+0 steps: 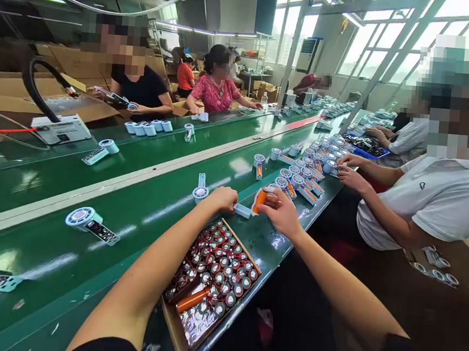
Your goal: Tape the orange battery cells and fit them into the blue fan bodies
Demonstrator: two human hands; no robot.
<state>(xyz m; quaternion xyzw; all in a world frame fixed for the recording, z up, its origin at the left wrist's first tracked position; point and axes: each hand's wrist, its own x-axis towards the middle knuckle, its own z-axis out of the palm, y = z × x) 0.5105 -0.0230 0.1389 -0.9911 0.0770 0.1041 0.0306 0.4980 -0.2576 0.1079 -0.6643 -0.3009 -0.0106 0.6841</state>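
Observation:
My right hand (281, 211) is closed around an orange cylindrical battery cell (260, 201), which has a pale edge along one side. My left hand (223, 198) grips the end of a light-blue plastic housing (242, 211), just left of the cell; its fingers are partly hidden. Below both hands lies a shallow cardboard box (173, 330) of battery cells, most standing on end with red and black wires. One orange cell (192, 300) lies on its side in that box. Just beyond my left hand, a round-headed light-blue unit (200, 193) sits on the green surface.
Many light-blue units with orange cells (299, 181) cluster on the right. Another unit with a dark circuit board (102, 231) lies on the left of the green belt (160, 234). Co-workers sit across and at right, one person's hands (352, 174) near the cluster. A blue tray (368, 148) stands farther back.

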